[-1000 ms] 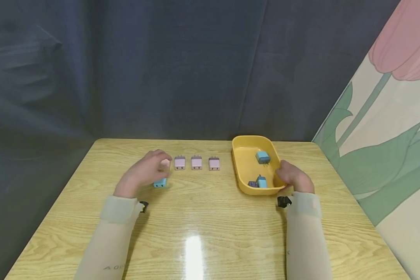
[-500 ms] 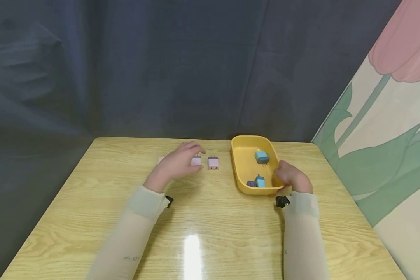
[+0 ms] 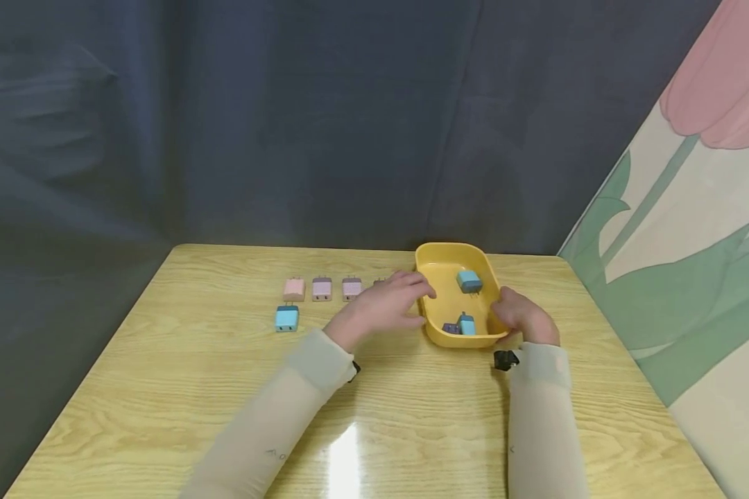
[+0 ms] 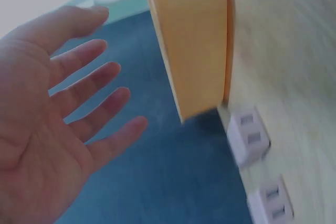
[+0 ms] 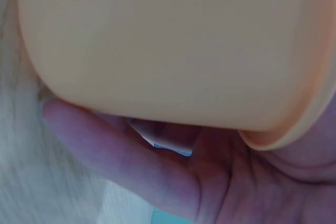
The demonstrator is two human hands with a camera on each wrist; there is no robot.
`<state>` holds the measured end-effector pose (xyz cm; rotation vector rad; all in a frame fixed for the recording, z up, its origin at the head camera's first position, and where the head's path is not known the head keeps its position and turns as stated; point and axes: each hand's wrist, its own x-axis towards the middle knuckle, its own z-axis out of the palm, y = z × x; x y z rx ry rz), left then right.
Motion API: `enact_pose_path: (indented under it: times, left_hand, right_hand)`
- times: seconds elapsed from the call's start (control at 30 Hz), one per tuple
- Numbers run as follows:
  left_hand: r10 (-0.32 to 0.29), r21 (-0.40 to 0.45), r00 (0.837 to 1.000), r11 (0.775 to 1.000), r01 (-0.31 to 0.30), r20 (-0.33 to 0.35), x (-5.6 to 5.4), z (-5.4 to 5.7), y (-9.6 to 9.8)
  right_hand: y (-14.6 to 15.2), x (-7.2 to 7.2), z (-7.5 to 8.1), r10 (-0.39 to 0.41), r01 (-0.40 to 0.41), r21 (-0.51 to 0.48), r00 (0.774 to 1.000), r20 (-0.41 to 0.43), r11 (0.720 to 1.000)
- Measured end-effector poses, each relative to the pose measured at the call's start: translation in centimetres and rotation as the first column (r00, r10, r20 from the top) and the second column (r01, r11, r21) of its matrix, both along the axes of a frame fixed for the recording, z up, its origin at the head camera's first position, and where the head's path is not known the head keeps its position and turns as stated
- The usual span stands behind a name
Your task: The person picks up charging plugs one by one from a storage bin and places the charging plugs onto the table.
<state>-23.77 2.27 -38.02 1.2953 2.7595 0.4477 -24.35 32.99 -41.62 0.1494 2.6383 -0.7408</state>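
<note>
My left hand (image 3: 383,308) is empty, its fingers apart, beside the left rim of a yellow plastic bin (image 3: 433,326). In the left wrist view its palm and fingers (image 4: 100,80) stand clear of the bin's wall (image 4: 194,40). My right hand (image 3: 524,315) grips the bin's right side; in the right wrist view the thumb (image 5: 121,156) lies along the outer wall. Inside the bin are a blue charger plug (image 3: 469,281), a second blue charger plug (image 3: 467,325) and a dark purple charger plug (image 3: 451,328).
Left of the bin, a pink charger plug (image 3: 294,290) and lilac charger plugs (image 3: 322,289) stand in a row on the wooden table (image 3: 162,388). My left hand partly hides the rightmost. A blue charger plug (image 3: 286,318) lies in front. Behind hangs a dark curtain (image 3: 299,125).
My left hand has let go of the pink charger plug at the row's left end and moved right, past the lilac ones, to the bin. My right hand has stayed at the bin.
</note>
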Motion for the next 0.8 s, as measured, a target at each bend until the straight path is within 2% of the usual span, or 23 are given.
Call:
enact_pose_path:
  times: [0.23, 0.4, 0.53, 0.8]
  left_hand:
    - [-0.097, -0.080, 0.991, 0.993, 0.090, -0.089, 0.5, -0.7, 4.0]
    - [-0.129, -0.091, 0.986, 0.989, 0.119, -0.107, 0.3, -1.2, 5.8]
    - [-0.118, -0.094, 0.988, 0.990, 0.108, -0.097, 0.2, -1.5, 6.7]
    - [-0.086, -0.126, 0.996, 0.988, 0.086, 0.002, -0.2, -2.0, 8.5]
  right_hand:
    - [0.1, -0.3, 0.1, 0.009, -0.009, -0.007, 1.000, 0.003, 1.000]
    - [0.2, -0.3, -0.1, 0.017, -0.017, -0.029, 1.000, -0.001, 0.999]
    - [0.3, -0.2, -0.2, 0.022, -0.023, -0.053, 1.000, -0.006, 0.998]
    - [0.4, -0.4, -0.2, 0.034, -0.035, -0.064, 0.999, -0.015, 0.997]
